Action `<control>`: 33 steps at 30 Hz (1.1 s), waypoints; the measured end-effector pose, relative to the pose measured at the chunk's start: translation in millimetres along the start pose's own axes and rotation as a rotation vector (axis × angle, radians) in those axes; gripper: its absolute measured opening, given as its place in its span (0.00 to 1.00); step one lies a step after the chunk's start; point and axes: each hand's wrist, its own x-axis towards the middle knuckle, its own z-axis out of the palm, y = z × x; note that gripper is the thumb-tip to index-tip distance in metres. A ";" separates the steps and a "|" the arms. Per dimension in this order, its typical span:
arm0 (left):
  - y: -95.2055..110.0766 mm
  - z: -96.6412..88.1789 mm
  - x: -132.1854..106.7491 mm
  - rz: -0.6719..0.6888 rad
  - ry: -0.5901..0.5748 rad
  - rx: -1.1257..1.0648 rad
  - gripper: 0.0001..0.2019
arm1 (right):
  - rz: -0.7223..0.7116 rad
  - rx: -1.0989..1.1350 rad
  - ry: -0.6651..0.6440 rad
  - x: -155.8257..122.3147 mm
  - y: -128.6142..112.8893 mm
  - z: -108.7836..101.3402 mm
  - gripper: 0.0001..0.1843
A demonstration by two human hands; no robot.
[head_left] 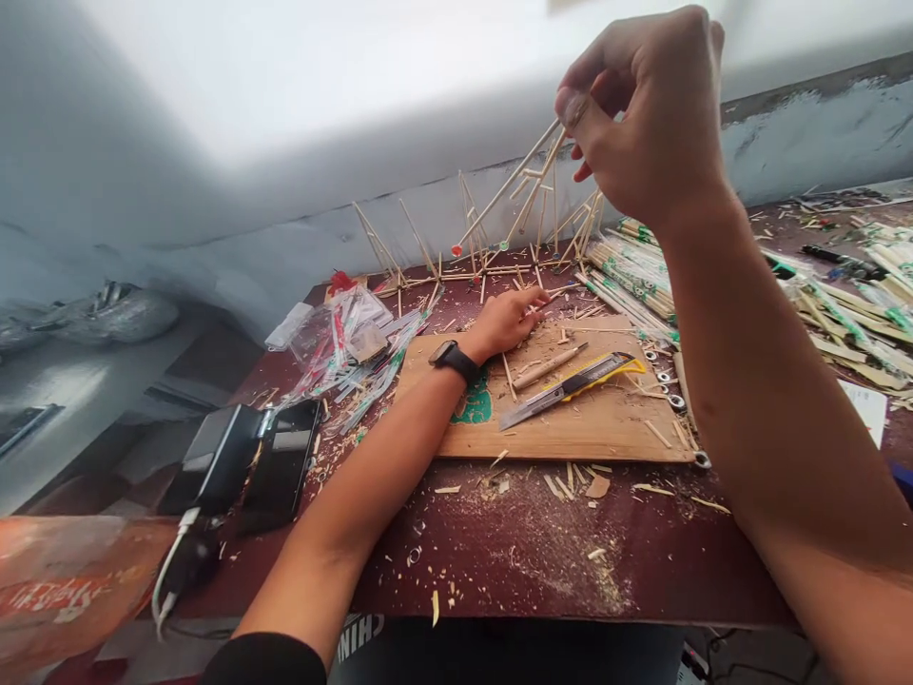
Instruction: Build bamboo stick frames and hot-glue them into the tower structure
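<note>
My right hand is raised above the table, its fingers pinched on the top of a long thin bamboo stick with a red tip that slants down to the left. That stick belongs to a stick frame standing at the back of the table. My left hand, with a black watch on the wrist, rests on the far edge of a wooden board, its fingers closed on a short stick. A yellow utility knife and a pencil-like stick lie on the board.
Bundles of wrapped chopsticks lie at the right, more across the far right. Clear plastic wrappers are piled at the left, beside a black phone and a power bank. Wood shavings cover the dark red table.
</note>
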 end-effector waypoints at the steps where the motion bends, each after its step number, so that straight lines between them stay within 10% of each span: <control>1: 0.7 -0.3 -0.3 -0.002 -0.012 0.016 0.12 | -0.028 -0.015 0.050 -0.1 0.6 2.0 0.12; 33: 1.4 -12.9 2.8 -0.241 0.058 0.094 0.33 | -0.089 -0.097 0.056 -3.8 3.9 13.6 0.17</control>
